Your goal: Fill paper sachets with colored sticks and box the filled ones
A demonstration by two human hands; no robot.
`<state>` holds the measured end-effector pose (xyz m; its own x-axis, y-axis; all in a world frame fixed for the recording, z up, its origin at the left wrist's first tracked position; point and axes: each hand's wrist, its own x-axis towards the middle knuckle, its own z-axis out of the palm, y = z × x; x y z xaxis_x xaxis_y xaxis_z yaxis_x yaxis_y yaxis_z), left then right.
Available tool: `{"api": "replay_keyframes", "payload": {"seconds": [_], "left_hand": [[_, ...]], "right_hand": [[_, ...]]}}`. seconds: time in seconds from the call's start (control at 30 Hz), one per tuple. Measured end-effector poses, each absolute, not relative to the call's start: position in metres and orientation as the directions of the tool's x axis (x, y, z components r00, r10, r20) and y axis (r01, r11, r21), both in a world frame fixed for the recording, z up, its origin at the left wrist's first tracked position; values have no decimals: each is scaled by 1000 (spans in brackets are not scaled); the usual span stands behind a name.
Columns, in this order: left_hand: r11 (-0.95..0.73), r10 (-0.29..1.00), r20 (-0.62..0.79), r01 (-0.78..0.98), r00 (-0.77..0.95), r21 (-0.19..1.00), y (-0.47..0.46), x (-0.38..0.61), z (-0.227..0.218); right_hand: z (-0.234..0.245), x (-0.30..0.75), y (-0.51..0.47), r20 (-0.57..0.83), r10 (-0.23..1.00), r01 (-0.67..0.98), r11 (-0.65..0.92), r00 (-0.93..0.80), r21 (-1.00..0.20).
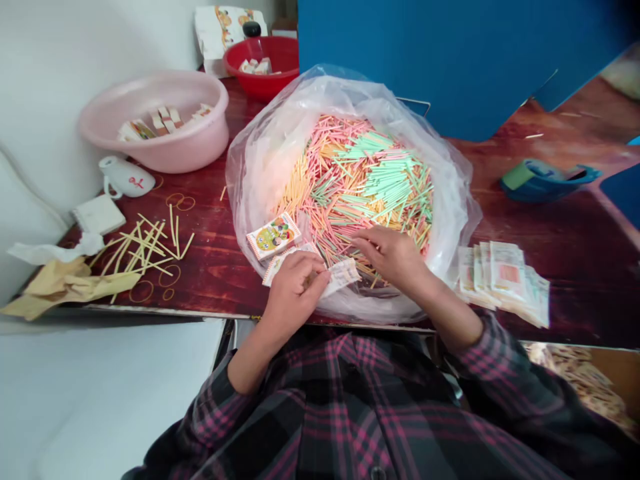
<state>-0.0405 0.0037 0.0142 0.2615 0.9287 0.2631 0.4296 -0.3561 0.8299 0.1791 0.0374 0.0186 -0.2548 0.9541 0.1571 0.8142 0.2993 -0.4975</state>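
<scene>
A clear plastic bag (pixel 260 167) lies open on a dark red wood-grain table (pixel 215 267), heaped with thin pink, yellow and green sticks (pixel 345 180). At the bag's near side, my left hand (pixel 293 293) pinches a printed paper packet (pixel 287 263) between thumb and fingers. My right hand (pixel 390 257) rests with curled fingers on the sticks, close to a pale paper wrapper (pixel 343 275). Whether it holds any sticks is hidden. Another printed packet (pixel 273 235) lies on the sticks.
A pink plastic basin (pixel 155 143) and a red bowl (pixel 263 63) hold small packets. A white mug (pixel 125 177), loose yellow sticks (pixel 140 247) and crumpled paper (pixel 65 283) lie left. A stack of paper packets (pixel 500 283) and a blue dish (pixel 547 181) lie right; a blue panel (pixel 425 53) stands behind.
</scene>
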Motion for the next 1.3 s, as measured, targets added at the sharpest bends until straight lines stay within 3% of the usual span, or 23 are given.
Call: {"api": "replay_keyframes", "payload": {"seconds": [0.1,0.2,0.37,0.57,0.87,1.1,1.3], "left_hand": [[-371,926,267,522,267,768,4,-44,8],[-378,924,266,561,273,736,4,-43,2],[-385,922,286,547,260,743,5,-41,-5],[-364,930,266,542,252,757,7,-43,-9],[-357,933,270,532,238,768,8,-42,-12],[-437,891,297,475,342,764,11,-49,-8],[-692,706,433,417,560,589,29,-32,8]], "right_hand": [[26,167,61,-19,980,967,195,-200,-163],[32,150,71,-147,975,985,172,-167,19],[34,141,74,-196,961,972,215,-194,97],[21,146,68,-164,926,922,363,-341,137],[7,150,68,-99,955,958,286,-281,34],[-4,184,69,49,970,916,241,-238,-322],[-12,201,59,139,942,815,333,-304,-473]]}}
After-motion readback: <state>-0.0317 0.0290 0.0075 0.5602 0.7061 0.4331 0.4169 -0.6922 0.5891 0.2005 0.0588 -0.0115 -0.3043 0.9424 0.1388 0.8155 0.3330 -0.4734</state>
